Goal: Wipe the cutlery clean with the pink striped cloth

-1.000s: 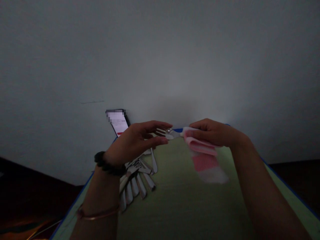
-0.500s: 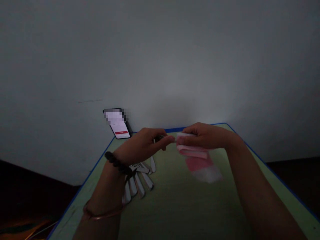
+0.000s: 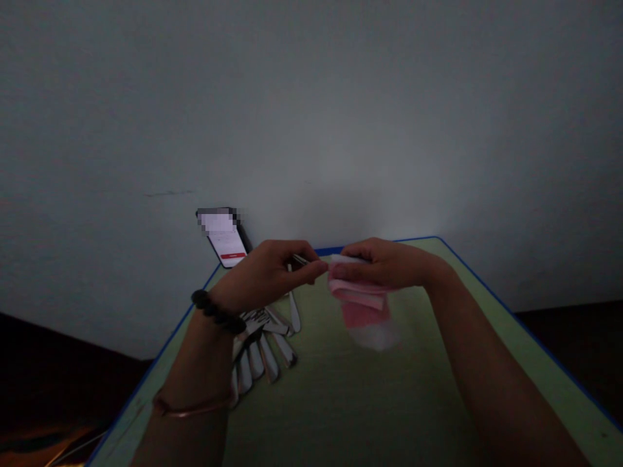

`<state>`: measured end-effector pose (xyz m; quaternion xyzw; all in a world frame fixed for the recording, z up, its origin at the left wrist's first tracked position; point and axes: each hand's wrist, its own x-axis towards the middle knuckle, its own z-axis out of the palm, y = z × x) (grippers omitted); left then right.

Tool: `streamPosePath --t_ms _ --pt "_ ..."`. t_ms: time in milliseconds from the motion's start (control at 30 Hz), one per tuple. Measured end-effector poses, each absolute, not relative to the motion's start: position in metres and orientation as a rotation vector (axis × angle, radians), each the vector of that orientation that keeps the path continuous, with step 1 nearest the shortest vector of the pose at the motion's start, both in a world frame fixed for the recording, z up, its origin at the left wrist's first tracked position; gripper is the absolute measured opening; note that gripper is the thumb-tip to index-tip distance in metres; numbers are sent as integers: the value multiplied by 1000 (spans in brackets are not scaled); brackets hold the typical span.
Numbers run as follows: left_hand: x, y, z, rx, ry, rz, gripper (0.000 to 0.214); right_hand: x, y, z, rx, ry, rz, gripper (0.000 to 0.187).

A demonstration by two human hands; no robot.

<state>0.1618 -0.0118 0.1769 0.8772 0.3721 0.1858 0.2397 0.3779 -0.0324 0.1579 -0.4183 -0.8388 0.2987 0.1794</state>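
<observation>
Green tabletop (image 3: 350, 395); utensil (image 3: 300, 259) pinched within left hand (image 3: 270, 271); pink cloth (image 3: 365, 314) gripped in right hand (image 3: 389, 263)

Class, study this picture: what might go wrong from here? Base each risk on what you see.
The left hand might lose the thin metal utensil it holds. Its dark bracelet, seen beside the cutlery, could catch on pieces. The phone, propped close behind that hand, might topple if bumped.

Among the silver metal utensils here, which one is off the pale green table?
The slender silver metal utensil held in the bare left hand, beside the folded pink-and-white cloth; the other utensils lie on the table.
</observation>
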Motion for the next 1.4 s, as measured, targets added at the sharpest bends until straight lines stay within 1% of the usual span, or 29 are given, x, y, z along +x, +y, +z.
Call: streamPosePath --t_ms 167,333,533,700,1133,1267,1400 --pt "146 -7 173 2361 1172 590 40 388 -31 154 -1217 -2383 795 46" --pt "145 -6 169 2299 1077 753 27 392 -30 152 -1254 -2329 787 49" --pt "151 -4 162 2370 932 728 34 389 -27 150 -1264 -2278 790 53" --pt "157 -8 161 2386 947 700 30 389 -28 150 -1294 -2248 802 52" --pt "163 -11 162 2398 942 734 30 388 -30 152 -1272 -2295 748 45" --pt "166 -13 163 2384 949 725 28 385 -33 157 -1220 -2329 803 45" --pt "168 -13 164 2388 941 715 29 382 -34 160 -1209 -2347 770 46"
